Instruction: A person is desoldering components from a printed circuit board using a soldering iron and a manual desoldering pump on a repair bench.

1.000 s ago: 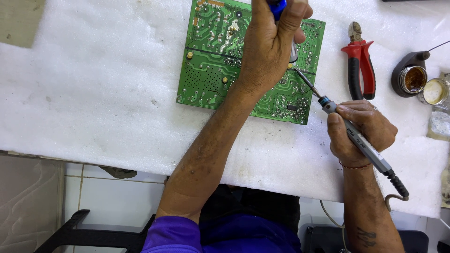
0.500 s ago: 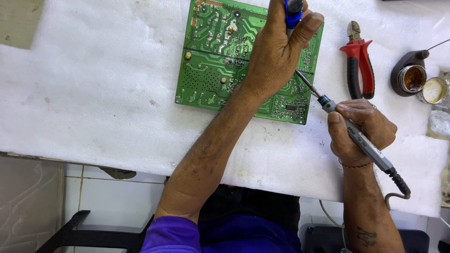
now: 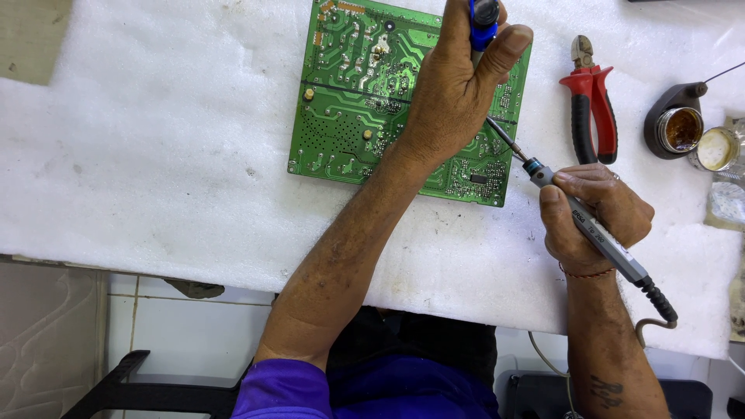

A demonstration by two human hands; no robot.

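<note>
— Green printed circuit board (image 3: 349, 93) flat on white foam sheet (image 3: 155, 155), under left hand (image 3: 454, 93)?
— Yes; fingers wrapped around blue-handled tool (image 3: 483, 19).
— Right hand (image 3: 594, 217)?
— Pinching grey pen-shaped soldering iron (image 3: 594, 233), tip on board's right edge.

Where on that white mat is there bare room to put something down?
The widest bare stretch of the foam mat lies left of the green circuit board, out to the mat's left edge. A narrower strip runs along the near edge, between the two forearms. The right side is crowded: right hand with the soldering iron, red pliers, small pots.
</note>
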